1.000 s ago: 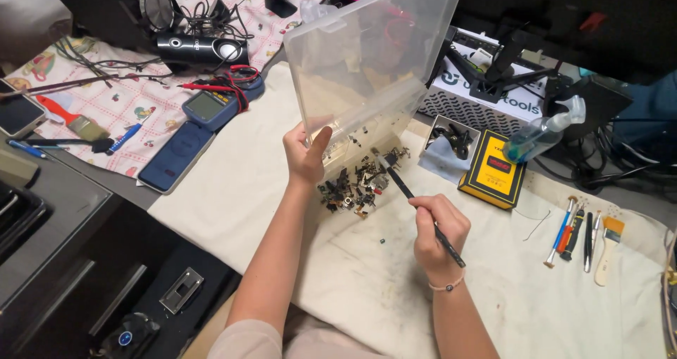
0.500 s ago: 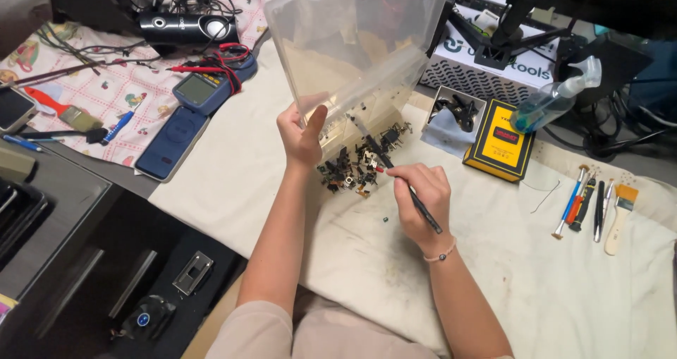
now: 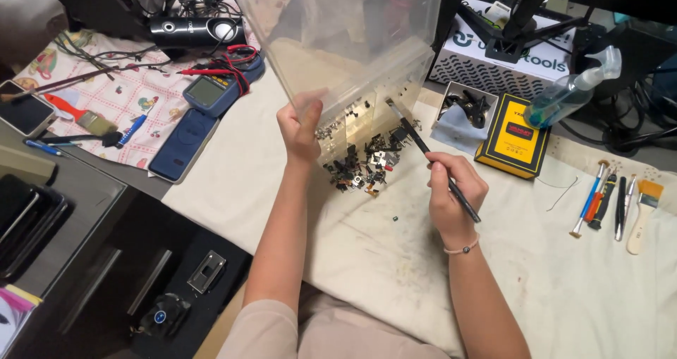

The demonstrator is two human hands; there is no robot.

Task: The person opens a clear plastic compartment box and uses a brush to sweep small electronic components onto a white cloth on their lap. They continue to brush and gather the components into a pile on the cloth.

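Head view: the left hand (image 3: 300, 128) grips the lower edge of a clear plastic bin (image 3: 345, 41), tilted up over a cream cloth (image 3: 395, 260) on the tabletop. The right hand (image 3: 455, 197) is closed around a thin black brush (image 3: 430, 156), whose tip reaches the bin's mouth. A heap of small dark parts (image 3: 363, 165) lies on the cloth, just under the bin and between both hands. A yellow box (image 3: 513, 135) lies nearby.

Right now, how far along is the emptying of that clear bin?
Mostly done: a pile of small dark parts already lies on the cloth. In hand: the left hand tips the clear plastic bin while the right hand works a thin brush at its opening. Left: a few bits cling inside near the rim.
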